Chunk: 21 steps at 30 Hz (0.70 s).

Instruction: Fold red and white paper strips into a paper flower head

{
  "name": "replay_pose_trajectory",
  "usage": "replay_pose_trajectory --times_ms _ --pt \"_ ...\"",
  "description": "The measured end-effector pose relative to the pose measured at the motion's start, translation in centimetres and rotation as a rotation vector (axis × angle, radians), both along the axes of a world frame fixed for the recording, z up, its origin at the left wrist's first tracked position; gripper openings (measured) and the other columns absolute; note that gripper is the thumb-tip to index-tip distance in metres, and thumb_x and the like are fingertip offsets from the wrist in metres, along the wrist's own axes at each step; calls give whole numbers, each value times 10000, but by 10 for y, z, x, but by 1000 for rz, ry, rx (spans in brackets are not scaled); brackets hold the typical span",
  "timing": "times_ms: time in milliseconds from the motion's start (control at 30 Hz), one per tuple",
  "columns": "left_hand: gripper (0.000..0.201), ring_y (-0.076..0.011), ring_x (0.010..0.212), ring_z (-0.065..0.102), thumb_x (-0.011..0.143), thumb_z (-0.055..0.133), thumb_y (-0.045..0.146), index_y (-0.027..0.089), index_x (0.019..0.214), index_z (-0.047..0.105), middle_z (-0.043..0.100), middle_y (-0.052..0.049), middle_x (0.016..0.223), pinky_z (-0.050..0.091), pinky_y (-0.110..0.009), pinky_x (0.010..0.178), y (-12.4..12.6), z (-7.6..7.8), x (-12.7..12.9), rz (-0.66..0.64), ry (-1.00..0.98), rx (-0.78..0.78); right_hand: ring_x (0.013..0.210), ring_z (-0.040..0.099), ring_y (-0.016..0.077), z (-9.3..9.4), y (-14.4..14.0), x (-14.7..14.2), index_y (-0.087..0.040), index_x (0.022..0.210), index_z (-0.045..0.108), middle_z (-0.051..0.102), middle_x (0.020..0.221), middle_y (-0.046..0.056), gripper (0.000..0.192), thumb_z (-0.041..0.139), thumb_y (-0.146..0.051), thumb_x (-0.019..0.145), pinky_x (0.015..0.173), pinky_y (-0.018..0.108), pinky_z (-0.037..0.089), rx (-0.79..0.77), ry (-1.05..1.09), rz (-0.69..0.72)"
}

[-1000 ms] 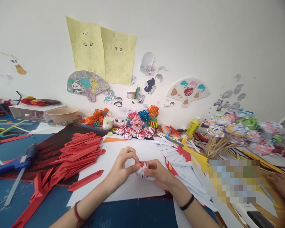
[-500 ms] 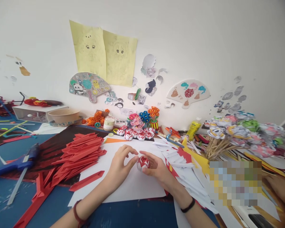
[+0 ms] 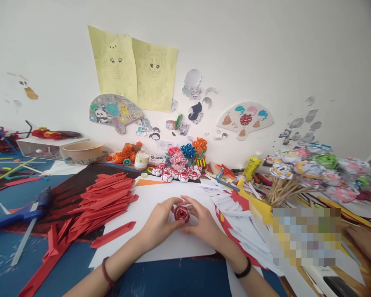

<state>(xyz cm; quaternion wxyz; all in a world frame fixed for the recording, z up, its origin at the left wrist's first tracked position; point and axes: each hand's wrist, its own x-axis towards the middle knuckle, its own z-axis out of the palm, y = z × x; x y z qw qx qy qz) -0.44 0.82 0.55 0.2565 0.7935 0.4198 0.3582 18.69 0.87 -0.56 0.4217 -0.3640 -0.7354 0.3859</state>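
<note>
A small red and white folded paper flower (image 3: 182, 213) sits between both of my hands over a white sheet (image 3: 148, 206) on the table. My left hand (image 3: 159, 222) curls around its left side and my right hand (image 3: 203, 225) cups its right side, fingertips pressed on it. Behind, a row of similar red and white paper flowers (image 3: 176, 175) lines the sheet's far edge. A pile of folded red paper strips (image 3: 106, 198) lies to the left of my hands.
A blue glue gun (image 3: 21, 212) lies at the left. White and red folded strips (image 3: 231, 204) are heaped right of my hands. A bunch of paper flowers on sticks (image 3: 299, 173) lies at the right. Another person's hand (image 3: 366, 243) shows at the right edge.
The paper piece was rolled from a loose white shape into a tight round flower showing its red centre. Both hands closed in around it.
</note>
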Motion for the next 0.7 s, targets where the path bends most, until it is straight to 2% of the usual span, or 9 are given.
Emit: replay_pose_trajectory --times_ms 100,200,300,433,567,700 --pt "417 -235 1052 598 816 630 228 240 1218 521 646 -56 1171 428 -380 935 8 -2 -6 17 41 38 1070 581 225 3 2 7 -280 1319 479 583 1213 56 783 813 -151 622 967 394 461 -36 -39 -49" --pt "429 -246 1065 589 817 593 169 232 1231 500 651 -63 1157 396 -436 972 13 -6 -11 32 89 65 876 594 193 8 2 13 -254 1109 580 628 954 8 534 795 -171 628 819 347 483 18 -177 -155" --pt "472 -257 1123 558 820 537 123 235 1274 472 618 -84 1215 382 -470 996 14 -10 -12 29 109 89 743 552 171 10 1 14 -235 901 633 606 803 -16 285 785 -228 659 692 299 438 99 -354 -155" --pt "483 -248 1180 528 814 490 101 218 1282 461 527 -107 1324 427 -427 986 13 -12 -8 -6 60 101 680 530 162 9 -2 9 -235 850 682 605 766 -9 199 790 -297 695 628 274 387 151 -464 -118" --pt "473 -241 1134 569 867 478 158 206 1330 397 598 -106 1243 441 -420 978 13 -12 -6 6 31 28 668 546 162 7 -2 7 -229 842 687 617 782 0 175 780 -314 721 622 271 387 170 -489 -107" --pt "466 -236 1141 565 878 471 155 234 1330 389 614 -82 1236 421 -415 987 11 -10 -4 22 30 28 680 559 163 6 -3 6 -214 838 674 620 794 1 139 748 -296 753 632 273 399 164 -507 -132"
